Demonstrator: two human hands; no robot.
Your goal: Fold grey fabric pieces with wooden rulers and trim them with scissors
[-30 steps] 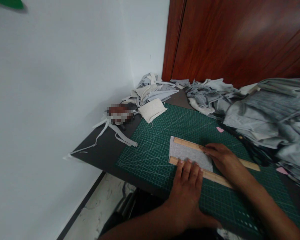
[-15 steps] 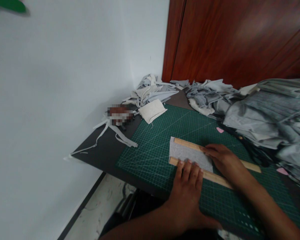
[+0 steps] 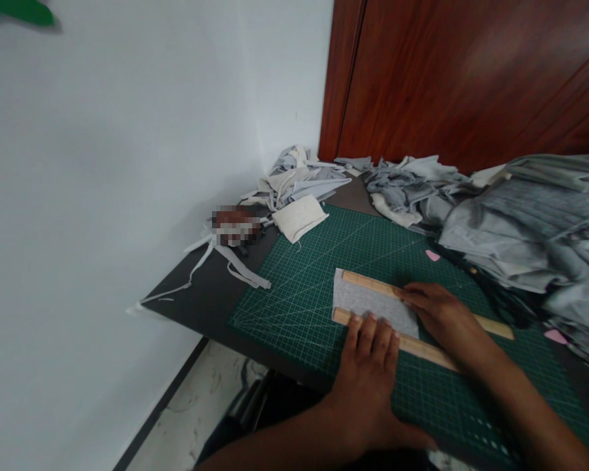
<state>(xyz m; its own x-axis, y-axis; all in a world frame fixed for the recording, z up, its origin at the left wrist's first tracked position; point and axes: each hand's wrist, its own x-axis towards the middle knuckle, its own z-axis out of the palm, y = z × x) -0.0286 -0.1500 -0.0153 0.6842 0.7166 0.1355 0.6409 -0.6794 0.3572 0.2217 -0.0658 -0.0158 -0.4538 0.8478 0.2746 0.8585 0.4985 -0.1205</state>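
Observation:
A small grey piece of cloth (image 3: 373,304) lies flat on a green cutting mat (image 3: 289,307). Two wooden rulers rest across it, roughly parallel: a far ruler (image 3: 368,282) along its upper edge and a near ruler (image 3: 427,353) along its lower edge. My left hand (image 3: 370,373) is open, its fingertips laid on the near ruler and its thumb out to the right. With fingers closed, my right hand (image 3: 439,314) grips the far ruler around its middle; part of that ruler is hidden beneath the hand.
Black scissors (image 3: 474,270) lie to the right, beside a heap of grey fabric (image 3: 510,222). Pink chips (image 3: 432,256) sit nearby. Fabric scraps (image 3: 294,176) and a folded cream cloth (image 3: 302,217) lie at the back left. A white wall (image 3: 127,163) borders the table's left side.

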